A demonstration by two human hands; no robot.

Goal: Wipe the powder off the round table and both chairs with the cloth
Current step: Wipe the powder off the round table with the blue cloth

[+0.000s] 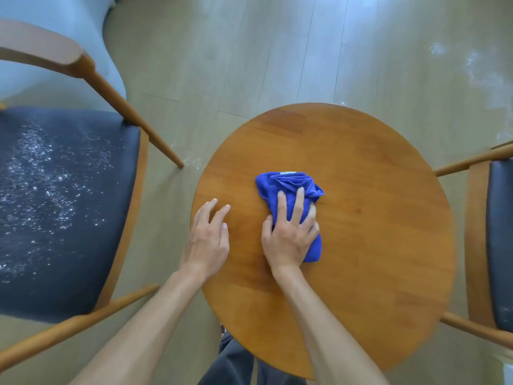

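On the round table (361,232), right hand (288,237) fingers curl round cloth (280,184); left hand (208,240) fingers spread

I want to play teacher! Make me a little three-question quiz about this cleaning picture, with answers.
1. True or false: the left chair's seat has white powder on it.
2. Which hand presses the blue cloth: A) left hand B) right hand?
3. Fill in: the cloth lies on the round ____.

Key: 1 true; 2 B; 3 table.
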